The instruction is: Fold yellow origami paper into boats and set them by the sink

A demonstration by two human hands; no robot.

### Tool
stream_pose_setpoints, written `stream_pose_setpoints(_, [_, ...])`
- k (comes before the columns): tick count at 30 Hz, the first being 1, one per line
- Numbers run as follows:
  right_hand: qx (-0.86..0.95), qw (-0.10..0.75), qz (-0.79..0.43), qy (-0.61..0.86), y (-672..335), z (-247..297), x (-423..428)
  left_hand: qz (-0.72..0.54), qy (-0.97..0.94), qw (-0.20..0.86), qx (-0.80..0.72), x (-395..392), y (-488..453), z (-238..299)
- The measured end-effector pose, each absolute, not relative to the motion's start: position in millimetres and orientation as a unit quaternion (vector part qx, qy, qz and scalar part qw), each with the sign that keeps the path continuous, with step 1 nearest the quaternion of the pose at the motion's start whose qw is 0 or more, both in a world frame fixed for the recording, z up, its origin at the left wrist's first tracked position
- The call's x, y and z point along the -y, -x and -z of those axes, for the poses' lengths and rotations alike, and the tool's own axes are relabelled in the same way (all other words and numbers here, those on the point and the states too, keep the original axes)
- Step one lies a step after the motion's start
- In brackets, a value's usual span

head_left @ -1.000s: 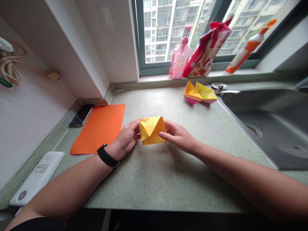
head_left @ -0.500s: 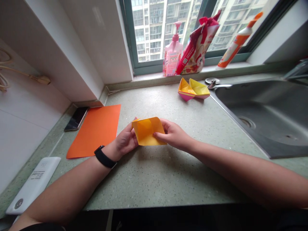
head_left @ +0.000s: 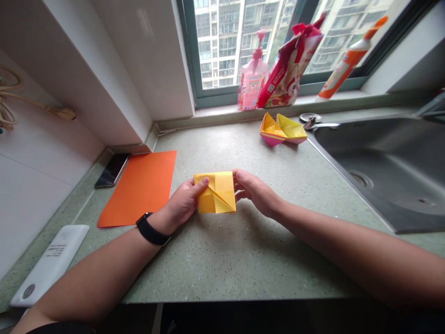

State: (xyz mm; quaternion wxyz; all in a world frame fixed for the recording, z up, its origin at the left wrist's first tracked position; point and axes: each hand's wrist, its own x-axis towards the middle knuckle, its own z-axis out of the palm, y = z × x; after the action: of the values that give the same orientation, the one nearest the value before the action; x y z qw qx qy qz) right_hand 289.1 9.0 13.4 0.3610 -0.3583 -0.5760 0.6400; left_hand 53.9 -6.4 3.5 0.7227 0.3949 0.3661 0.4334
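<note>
A folded yellow paper (head_left: pixel 224 188) is held up over the counter, its near face showing a flat square with creases and a diagonal flap. My left hand (head_left: pixel 184 202) pinches its left side, the thumb lying on the front and the other fingers hidden behind. At the paper's right edge is my right hand (head_left: pixel 255 190), loosely curled with its fingers apart. Its fingertips are at or just behind that edge, and I cannot tell whether they touch it. No thumb presses the paper on that side.
Orange paper (head_left: pixel 141 190) lies left on the counter (head_left: pixel 215 260), beside a dark phone (head_left: pixel 111 170). A white device (head_left: pixel 50 264) is nearer. Behind stand a folded paper boat (head_left: pixel 283 131), a pink pump bottle (head_left: pixel 252 83), a red bag (head_left: pixel 292 69) and an orange-white bottle (head_left: pixel 344 65). The sink (head_left: pixel 385 171) is right.
The yellow paper has gone from an opened pocket shape to a flat square. My left thumb has come onto its front, and my right thumb has left it. The view has shifted slightly.
</note>
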Motion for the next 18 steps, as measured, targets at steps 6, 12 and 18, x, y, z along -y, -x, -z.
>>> stream_pose_setpoints(6, [0.607,0.339,-0.612,0.376,-288.7,-12.8,-8.3,-0.431,-0.457,0.645,-0.435,11.7,-55.7,-0.5])
stream_pose_setpoints(12, [0.62,0.309,-0.612,0.38,-288.4,-10.0,-8.7,-0.441,-0.502,0.567,-0.482,12.3,-53.6,-1.9])
stream_pose_setpoints(18, [0.616,0.283,-0.625,0.387,-288.5,-14.8,-9.4,-0.403,-0.511,0.593,-0.474,10.7,-53.5,-3.4])
